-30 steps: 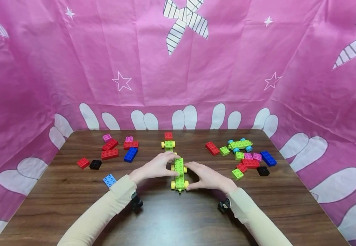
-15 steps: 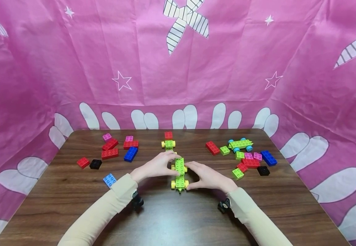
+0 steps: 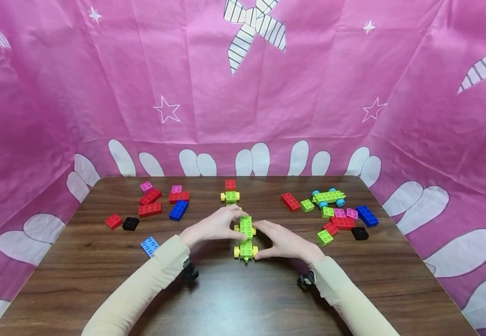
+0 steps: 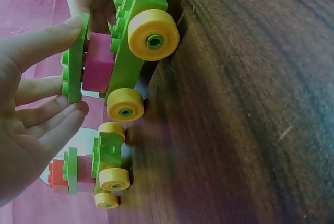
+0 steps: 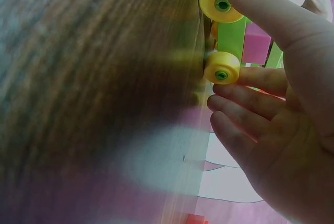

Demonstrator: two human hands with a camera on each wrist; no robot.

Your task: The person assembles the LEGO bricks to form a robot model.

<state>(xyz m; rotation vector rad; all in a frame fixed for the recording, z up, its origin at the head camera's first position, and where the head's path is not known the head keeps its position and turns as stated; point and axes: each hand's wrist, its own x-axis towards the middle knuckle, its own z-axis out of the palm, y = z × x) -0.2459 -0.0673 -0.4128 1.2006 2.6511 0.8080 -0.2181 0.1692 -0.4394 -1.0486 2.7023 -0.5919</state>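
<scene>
A green toy car base with yellow wheels stands lengthwise at the table's middle. On it sits a pink brick, topped by a thin green building plate. My left hand pinches that plate at its two ends, thumb at the near end and fingertips at the far one. Beside the car's right side, my right hand holds it between thumb and index finger, at the front wheel and the rear wheel. Just beyond is another yellow-wheeled car, bearing a pink brick, a green plate and a red brick.
Red, pink, black and blue bricks lie to the left, among them a long blue brick and a light blue brick near my left sleeve. At the right, a blue-wheeled green car stands behind loose bricks. Pink cloth surrounds the table.
</scene>
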